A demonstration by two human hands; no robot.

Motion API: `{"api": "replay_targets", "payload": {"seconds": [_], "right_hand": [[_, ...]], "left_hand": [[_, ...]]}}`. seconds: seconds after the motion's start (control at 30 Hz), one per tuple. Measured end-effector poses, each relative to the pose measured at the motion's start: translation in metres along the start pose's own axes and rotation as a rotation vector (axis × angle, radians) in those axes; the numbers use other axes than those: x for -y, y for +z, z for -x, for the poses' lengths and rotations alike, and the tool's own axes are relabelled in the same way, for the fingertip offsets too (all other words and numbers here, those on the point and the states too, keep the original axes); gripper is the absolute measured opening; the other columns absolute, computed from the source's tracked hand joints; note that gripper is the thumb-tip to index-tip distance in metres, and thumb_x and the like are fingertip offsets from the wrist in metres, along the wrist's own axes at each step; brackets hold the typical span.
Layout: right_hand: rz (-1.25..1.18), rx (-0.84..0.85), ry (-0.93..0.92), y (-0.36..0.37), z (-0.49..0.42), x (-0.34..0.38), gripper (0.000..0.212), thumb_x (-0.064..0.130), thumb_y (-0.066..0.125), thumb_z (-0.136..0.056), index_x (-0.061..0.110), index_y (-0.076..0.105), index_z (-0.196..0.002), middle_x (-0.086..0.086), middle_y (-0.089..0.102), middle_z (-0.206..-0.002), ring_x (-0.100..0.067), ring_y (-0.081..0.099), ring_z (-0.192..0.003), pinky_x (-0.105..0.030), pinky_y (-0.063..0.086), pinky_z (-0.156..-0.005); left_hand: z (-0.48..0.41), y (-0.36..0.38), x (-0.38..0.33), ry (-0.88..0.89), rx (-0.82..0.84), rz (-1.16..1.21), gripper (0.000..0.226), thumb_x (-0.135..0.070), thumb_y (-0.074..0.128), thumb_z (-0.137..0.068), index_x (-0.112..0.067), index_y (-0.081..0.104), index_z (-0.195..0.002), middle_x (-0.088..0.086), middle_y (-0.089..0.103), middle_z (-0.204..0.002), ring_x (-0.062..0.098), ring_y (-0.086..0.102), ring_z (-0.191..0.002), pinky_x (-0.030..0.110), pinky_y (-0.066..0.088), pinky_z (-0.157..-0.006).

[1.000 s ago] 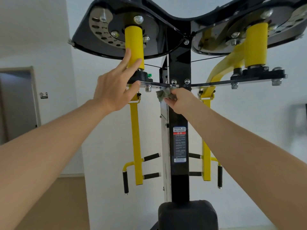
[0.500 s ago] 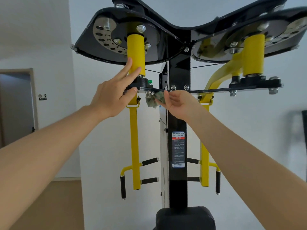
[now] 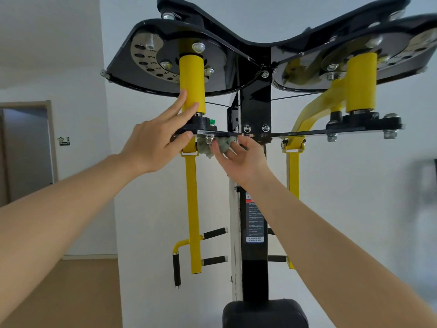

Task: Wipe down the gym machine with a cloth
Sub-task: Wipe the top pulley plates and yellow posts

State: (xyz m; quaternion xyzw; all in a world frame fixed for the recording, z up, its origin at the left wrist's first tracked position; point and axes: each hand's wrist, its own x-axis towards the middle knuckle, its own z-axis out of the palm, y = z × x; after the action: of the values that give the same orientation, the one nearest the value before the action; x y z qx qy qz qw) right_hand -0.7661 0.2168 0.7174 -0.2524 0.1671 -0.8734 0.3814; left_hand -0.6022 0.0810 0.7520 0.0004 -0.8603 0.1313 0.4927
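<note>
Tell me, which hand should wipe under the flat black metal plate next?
The right hand. It holds the crumpled grey-green cloth against the underside of the flat black metal plate. The left hand has no cloth; its straight fingers rest on the yellow cylinder.

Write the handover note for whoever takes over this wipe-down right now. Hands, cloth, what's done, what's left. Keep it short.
Left hand: open, fingertips on the yellow sleeve, thumb at the edge of the black crossplate, bracing.
Right hand: holds the grey-green cloth bunched against the crossplate's underside, just left of the black column.
Done: cannot tell which surfaces are already wiped.
Left: probably the rest of the underside, then the hanging yellow arm and the pad.
</note>
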Motion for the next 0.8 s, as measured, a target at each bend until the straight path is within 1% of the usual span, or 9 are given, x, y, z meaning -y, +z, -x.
{"api": "replay_targets", "payload": {"seconds": [0.07,0.13,0.2,0.3,0.4,0.5,0.6,0.7,0.8], "right_hand": [[-0.04,0.006,-0.008,-0.007,0.0,0.005,0.035,0.019,0.049,-0.103,-0.006,0.058,-0.126,-0.027,0.066,-0.123,-0.044,0.064,-0.111,-0.048,0.055,-0.098],[-0.091,0.003,-0.044,-0.017,-0.003,0.014,0.04,0.022,0.046,-0.104,-0.006,0.055,-0.13,-0.027,0.063,-0.129,-0.045,0.061,-0.117,-0.052,0.054,-0.098],[-0.135,-0.022,-0.085,-0.027,-0.006,0.025,0.045,0.028,0.044,-0.104,-0.005,0.052,-0.135,-0.026,0.06,-0.134,-0.045,0.058,-0.123,-0.054,0.054,-0.097],[-0.212,-0.055,-0.123,-0.038,-0.007,0.04,0.055,0.04,0.046,-0.102,-0.003,0.053,-0.134,-0.026,0.058,-0.136,-0.045,0.053,-0.129,-0.054,0.047,-0.106],[-0.307,-0.081,-0.171,-0.043,-0.009,0.051,0.061,0.048,0.048,-0.098,0.002,0.053,-0.138,-0.023,0.057,-0.139,-0.044,0.05,-0.132,-0.056,0.041,-0.111],[-0.341,-0.089,-0.175,-0.04,-0.01,0.045,0.061,0.05,0.047,-0.099,0.003,0.055,-0.136,-0.023,0.058,-0.137,-0.043,0.052,-0.131,-0.056,0.041,-0.111],[-0.305,-0.069,-0.118,-0.033,-0.011,0.029,0.061,0.05,0.046,-0.1,0.0,0.057,-0.133,-0.024,0.059,-0.135,-0.043,0.055,-0.126,-0.056,0.045,-0.108],[-0.273,-0.034,-0.058,-0.03,-0.009,0.019,0.065,0.051,0.046,-0.1,-0.001,0.054,-0.137,-0.026,0.056,-0.138,-0.045,0.053,-0.128,-0.057,0.047,-0.105],[-0.308,-0.031,-0.073,-0.034,-0.003,0.026,0.068,0.052,0.046,-0.099,-0.003,0.052,-0.139,-0.028,0.053,-0.141,-0.047,0.049,-0.132,-0.058,0.048,-0.103]], "left_hand": [[0.001,-0.002,0.0,-0.009,0.017,-0.004,0.059,-0.043,0.037,-0.1,-0.035,0.029,-0.158,-0.011,0.01,-0.169,0.006,0.051,-0.077,0.012,0.034,-0.062],[0.002,-0.001,-0.003,-0.02,0.012,0.005,0.059,-0.04,0.038,-0.1,-0.034,0.03,-0.158,-0.01,0.011,-0.169,0.005,0.048,-0.077,0.012,0.034,-0.061],[0.002,0.002,-0.004,-0.026,-0.003,0.023,0.059,-0.038,0.039,-0.099,-0.032,0.032,-0.157,-0.009,0.013,-0.169,0.007,0.053,-0.08,0.015,0.037,-0.062],[0.002,0.005,-0.005,-0.03,-0.027,0.033,0.059,-0.038,0.039,-0.099,-0.033,0.033,-0.157,-0.011,0.012,-0.169,0.014,0.062,-0.106,0.025,0.043,-0.069],[0.002,0.006,-0.005,-0.053,-0.051,0.029,0.059,-0.039,0.039,-0.097,-0.034,0.034,-0.156,-0.013,0.012,-0.168,0.017,0.061,-0.115,0.031,0.047,-0.073],[0.002,0.006,-0.006,-0.05,-0.056,0.018,0.059,-0.04,0.038,-0.098,-0.034,0.034,-0.157,-0.014,0.011,-0.168,0.02,0.055,-0.13,0.038,0.054,-0.079],[0.002,0.007,-0.006,-0.06,-0.064,0.012,0.06,-0.042,0.036,-0.097,-0.035,0.035,-0.156,-0.015,0.011,-0.168,0.021,0.056,-0.129,0.042,0.055,-0.08],[0.002,0.009,-0.009,-0.068,-0.101,0.015,0.059,-0.041,0.037,-0.097,-0.033,0.038,-0.155,-0.013,0.015,-0.168,0.021,0.061,-0.12,0.039,0.054,-0.077],[0.003,0.014,-0.011,-0.079,-0.151,0.032,0.058,-0.039,0.039,-0.096,-0.032,0.042,-0.153,-0.012,0.02,-0.167,0.019,0.057,-0.127,0.04,0.055,-0.081]]}}
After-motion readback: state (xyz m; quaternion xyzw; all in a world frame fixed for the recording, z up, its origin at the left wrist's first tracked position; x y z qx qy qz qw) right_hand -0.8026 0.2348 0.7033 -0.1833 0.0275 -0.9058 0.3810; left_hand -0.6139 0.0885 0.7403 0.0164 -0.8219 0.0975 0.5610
